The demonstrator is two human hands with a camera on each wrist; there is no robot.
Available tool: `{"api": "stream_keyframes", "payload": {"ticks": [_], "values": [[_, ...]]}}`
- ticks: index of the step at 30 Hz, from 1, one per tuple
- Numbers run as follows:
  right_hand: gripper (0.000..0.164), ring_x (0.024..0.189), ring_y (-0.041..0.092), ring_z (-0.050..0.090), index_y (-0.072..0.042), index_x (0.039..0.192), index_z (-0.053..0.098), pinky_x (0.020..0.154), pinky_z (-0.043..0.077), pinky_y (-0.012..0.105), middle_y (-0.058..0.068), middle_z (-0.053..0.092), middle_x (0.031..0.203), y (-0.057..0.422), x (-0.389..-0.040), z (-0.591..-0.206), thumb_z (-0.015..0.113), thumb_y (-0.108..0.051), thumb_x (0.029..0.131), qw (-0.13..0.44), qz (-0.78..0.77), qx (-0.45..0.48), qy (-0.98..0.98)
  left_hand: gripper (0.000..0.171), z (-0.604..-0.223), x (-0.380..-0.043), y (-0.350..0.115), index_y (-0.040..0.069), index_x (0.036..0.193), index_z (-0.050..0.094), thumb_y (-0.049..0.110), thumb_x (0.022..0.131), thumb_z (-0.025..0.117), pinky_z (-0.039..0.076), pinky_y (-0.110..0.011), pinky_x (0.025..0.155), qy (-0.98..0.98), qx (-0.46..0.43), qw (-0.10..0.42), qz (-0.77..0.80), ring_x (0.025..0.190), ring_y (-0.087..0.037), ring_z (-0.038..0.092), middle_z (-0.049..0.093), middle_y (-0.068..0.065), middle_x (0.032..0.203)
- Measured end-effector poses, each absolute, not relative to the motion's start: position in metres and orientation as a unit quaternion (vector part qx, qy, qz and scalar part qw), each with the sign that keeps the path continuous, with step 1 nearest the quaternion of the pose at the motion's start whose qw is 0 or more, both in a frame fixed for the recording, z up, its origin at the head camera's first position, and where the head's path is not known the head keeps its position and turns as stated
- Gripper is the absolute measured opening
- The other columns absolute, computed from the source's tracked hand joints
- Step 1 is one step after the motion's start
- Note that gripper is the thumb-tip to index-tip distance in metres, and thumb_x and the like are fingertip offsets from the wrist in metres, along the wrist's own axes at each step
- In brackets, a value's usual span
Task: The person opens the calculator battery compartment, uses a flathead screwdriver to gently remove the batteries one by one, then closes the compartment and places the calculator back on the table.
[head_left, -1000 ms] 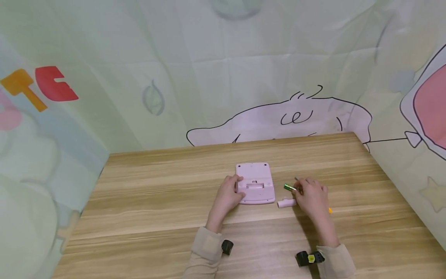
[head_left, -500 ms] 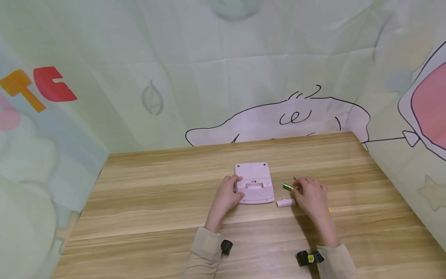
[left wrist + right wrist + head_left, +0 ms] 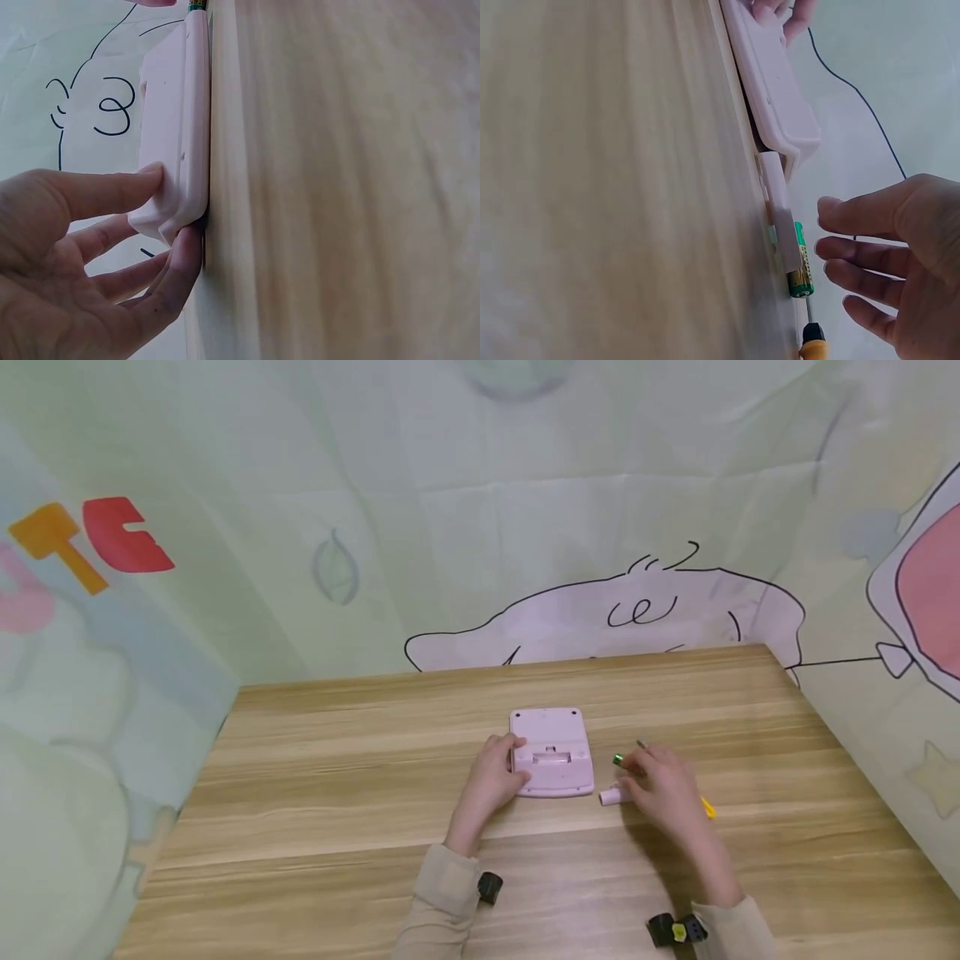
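A pale pink calculator (image 3: 551, 743) lies face down, its battery slot exposed. My left hand (image 3: 491, 772) grips its left side, with the thumb on the back and fingers at the edge (image 3: 161, 217). Over on the right, a green-and-gold battery (image 3: 801, 277) lies beside a small pink cover (image 3: 778, 202). My right hand (image 3: 663, 785) hovers by them, thumb and fingers parted and holding nothing in the right wrist view. In the head view it hides part of the battery and cover.
A screwdriver with a yellow-orange handle (image 3: 707, 807) lies partly under the right hand, its shaft (image 3: 808, 309) running alongside the battery. Everything rests on a wood-grain table (image 3: 360, 777) with a printed cloth backdrop (image 3: 450, 527) behind.
My right hand has shifted slightly toward the cover, hiding more of it and of the battery and exposing more of the screwdriver's handle. The left hand keeps its hold on the calculator.
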State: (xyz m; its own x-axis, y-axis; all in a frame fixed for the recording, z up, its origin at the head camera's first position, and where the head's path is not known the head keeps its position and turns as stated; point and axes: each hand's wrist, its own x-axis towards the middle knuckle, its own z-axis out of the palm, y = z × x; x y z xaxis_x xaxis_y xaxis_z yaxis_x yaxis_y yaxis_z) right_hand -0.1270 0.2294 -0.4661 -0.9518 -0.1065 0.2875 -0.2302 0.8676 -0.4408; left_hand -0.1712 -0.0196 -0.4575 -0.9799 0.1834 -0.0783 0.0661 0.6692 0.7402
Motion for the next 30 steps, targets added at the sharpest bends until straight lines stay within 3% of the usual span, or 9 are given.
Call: {"api": "stream_keyframes", "payload": {"ticks": [5, 17, 22, 30], "values": [[0.017, 0.094, 0.030, 0.057, -0.008, 0.091, 0.068, 0.079, 0.040, 0.046, 0.007, 0.066, 0.093, 0.2261, -0.1230, -0.4639, 0.076, -0.011, 0.077, 0.110, 0.244, 0.091, -0.959, 0.048, -0.4567, -0.1718, -0.0200, 0.004, 0.122, 0.060, 0.004, 0.077, 0.073, 0.046, -0.042, 0.088, 0.909, 0.069, 0.073, 0.404, 0.092, -0.023, 0.050, 0.058, -0.015, 0.113], [0.022, 0.087, 0.023, 0.054, -0.009, 0.095, 0.069, 0.079, 0.044, 0.043, 0.003, 0.064, 0.092, 0.2213, -0.1185, -0.4618, 0.078, -0.016, 0.077, 0.047, 0.225, 0.086, -0.969, 0.048, -0.4584, -0.1718, -0.0203, 0.004, 0.123, 0.060, 0.004, 0.077, 0.073, 0.047, -0.041, 0.085, 0.910, 0.065, 0.078, 0.401, 0.090, -0.022, 0.050, 0.058, -0.015, 0.111], [0.023, 0.085, 0.020, 0.055, -0.008, 0.095, 0.068, 0.077, 0.047, 0.039, 0.003, 0.062, 0.090, 0.2212, -0.1185, -0.4631, 0.079, -0.015, 0.077, 0.047, 0.221, 0.093, -0.970, 0.049, -0.4581, -0.1718, -0.0200, 0.005, 0.124, 0.059, 0.005, 0.077, 0.073, 0.047, -0.041, 0.087, 0.909, 0.061, 0.081, 0.404, 0.091, -0.022, 0.050, 0.058, -0.014, 0.113], [0.023, 0.091, 0.023, 0.056, -0.008, 0.097, 0.068, 0.082, 0.048, 0.043, 0.005, 0.062, 0.094, 0.2215, -0.1183, -0.4653, 0.079, -0.014, 0.077, 0.044, 0.226, 0.089, -0.969, 0.049, -0.4579, -0.1721, -0.0200, 0.005, 0.124, 0.060, 0.005, 0.077, 0.073, 0.047, -0.043, 0.091, 0.908, 0.061, 0.081, 0.406, 0.094, -0.024, 0.051, 0.058, -0.015, 0.115]]}}
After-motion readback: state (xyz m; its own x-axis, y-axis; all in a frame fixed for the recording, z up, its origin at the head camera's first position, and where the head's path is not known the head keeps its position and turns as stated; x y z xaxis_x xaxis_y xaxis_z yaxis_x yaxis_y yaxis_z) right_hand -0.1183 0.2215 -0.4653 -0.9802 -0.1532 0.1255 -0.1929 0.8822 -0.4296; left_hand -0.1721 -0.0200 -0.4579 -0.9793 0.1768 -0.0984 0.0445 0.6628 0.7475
